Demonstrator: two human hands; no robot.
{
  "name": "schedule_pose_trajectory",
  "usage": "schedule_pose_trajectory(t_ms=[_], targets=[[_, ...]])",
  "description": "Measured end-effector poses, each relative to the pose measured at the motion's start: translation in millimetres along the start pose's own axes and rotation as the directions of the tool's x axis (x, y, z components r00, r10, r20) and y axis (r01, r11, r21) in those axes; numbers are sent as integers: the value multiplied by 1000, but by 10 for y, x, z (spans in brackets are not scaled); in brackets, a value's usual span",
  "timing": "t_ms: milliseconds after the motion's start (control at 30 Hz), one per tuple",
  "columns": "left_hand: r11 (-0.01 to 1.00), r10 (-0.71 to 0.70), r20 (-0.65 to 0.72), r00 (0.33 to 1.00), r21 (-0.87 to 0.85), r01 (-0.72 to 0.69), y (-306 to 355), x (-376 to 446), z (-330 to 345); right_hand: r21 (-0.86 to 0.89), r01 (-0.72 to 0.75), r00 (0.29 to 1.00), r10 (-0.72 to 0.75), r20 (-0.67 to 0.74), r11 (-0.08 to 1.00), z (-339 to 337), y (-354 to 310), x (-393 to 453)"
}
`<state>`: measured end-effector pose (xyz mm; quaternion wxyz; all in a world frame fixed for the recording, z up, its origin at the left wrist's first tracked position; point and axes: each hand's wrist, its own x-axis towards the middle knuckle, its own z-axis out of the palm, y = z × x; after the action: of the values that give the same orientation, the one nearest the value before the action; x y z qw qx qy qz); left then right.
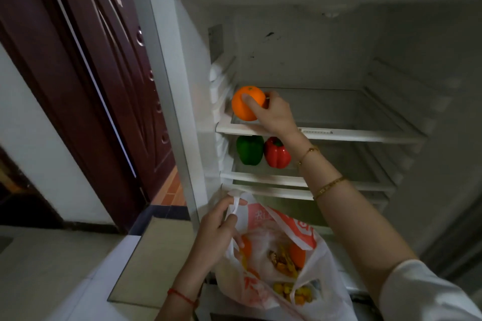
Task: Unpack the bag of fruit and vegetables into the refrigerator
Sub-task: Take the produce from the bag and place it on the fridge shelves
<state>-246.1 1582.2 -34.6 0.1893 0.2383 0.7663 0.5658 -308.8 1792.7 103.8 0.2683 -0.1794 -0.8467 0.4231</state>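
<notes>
My right hand grips an orange at the front left corner of the upper glass shelf of the open refrigerator. Whether the orange rests on the shelf or hangs just above it I cannot tell. On the shelf below, a green pepper and a red pepper stand side by side at the left. My left hand holds a handle of the white and orange plastic bag below the shelves. Inside the bag lie more orange fruit and yellow pieces.
The refrigerator's left wall and grey frame stand close to the orange. A dark red wooden door is at the left, with a pale floor and a low white ledge below it. The right parts of both shelves are bare.
</notes>
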Motion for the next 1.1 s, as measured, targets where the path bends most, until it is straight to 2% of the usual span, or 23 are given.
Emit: schedule_pose_trajectory(t_ms=[100, 167, 233, 267, 300, 333, 400, 433, 467, 500, 567, 633, 667, 700, 733, 767, 800, 833, 900, 1033, 1100], targets=[[1000, -4, 6, 1000, -14, 4, 8, 2, -7, 7, 22, 1000, -21, -22, 1000, -25, 30, -25], [1000, -7, 4, 1000, -23, 7, 3, 11, -7, 11, 129, 977, -125, -170, 992, -80, 70, -128], [1000, -10, 2, 1000, -21, 10, -10, 9, -6, 18, 297, 897, -273, -347, 955, -158, 126, -341], [1000, -10, 0, 1000, -21, 10, -21, 11, -5, 44, 359, 871, -318, -375, 932, -193, 160, -497], [1000, -9, -1, 1000, -19, 9, -29, 13, -6, 71, 388, 873, -341, -349, 919, -216, 223, -672], [1000, -6, -1, 1000, -16, 6, -40, 17, -5, 97, 384, 902, -351, -252, 918, -219, 304, -862], [1000, 1, -3, 1000, -8, -1, -59, 17, -7, 112, 329, 938, -339, 80, 938, -187, 530, -1212], [1000, 3, -5, 1000, -9, -3, -69, 12, -13, 91, 265, 923, -280, 264, 960, -120, 696, -1337], [1000, 1, -9, 1000, -16, -1, -77, 6, -21, 40, 188, 894, -188, 407, 981, -49, 842, -1423], [1000, -1, -11, 1000, -26, 0, -73, -10, -30, -6, 110, 833, -89, 546, 994, 63, 996, -1475], [999, 8, -10, 1000, -35, -8, -63, -57, -46, -199, 85, 730, 75, 679, 976, 375, 1646, -1599], [999, 21, -12, 1000, -30, -22, -60, -106, -66, -417, 61, 681, 268, 682, 907, 800, 3021, -1733], [999, 22, -11, 1000, -25, -22, -66, -126, -80, -462, 29, 679, 322, 660, 886, 947, 3463, -1826], [1000, 20, -10, 1000, -19, -20, -76, -144, -96, -455, 33, 707, 301, 640, 890, 1073, 3649, -1917], [1000, 17, -9, 1000, -13, -17, -87, -160, -111, -410, 1, 705, 290, 647, 912, 1155, 3496, -2032], [1000, 14, -7, 1000, -7, -14, -97, -172, -124, -415, 64, 703, 254, 664, 907, 1204, 3166, -2099], [1000, 11, -8, 1000, -6, -11, -99, -186, -136, -431, 90, 730, 235, 642, 898, 1166, 2598, -2124], [1000, 9, -12, 1000, -9, -9, -97, -200, -143, -408, 141, 781, 151, 605, 902, 1231, 2324, -2131], [1000, 8, -24, 1000, -4, -8, -96, -219, -143, -366, 156, 812, 91, 576, 917, 1318, 2081, -2116], [1000, 3, -39, 999, -7, -3, -96, -235, -140, -358, 197, 800, 61, 596, 913, 1394, 2100, -2132], [1000, 13, -53, 999, -14, -14, -87, -233, -136, -338, 140, 805, 92, 586, 931, 1361, 2040, -2118]])
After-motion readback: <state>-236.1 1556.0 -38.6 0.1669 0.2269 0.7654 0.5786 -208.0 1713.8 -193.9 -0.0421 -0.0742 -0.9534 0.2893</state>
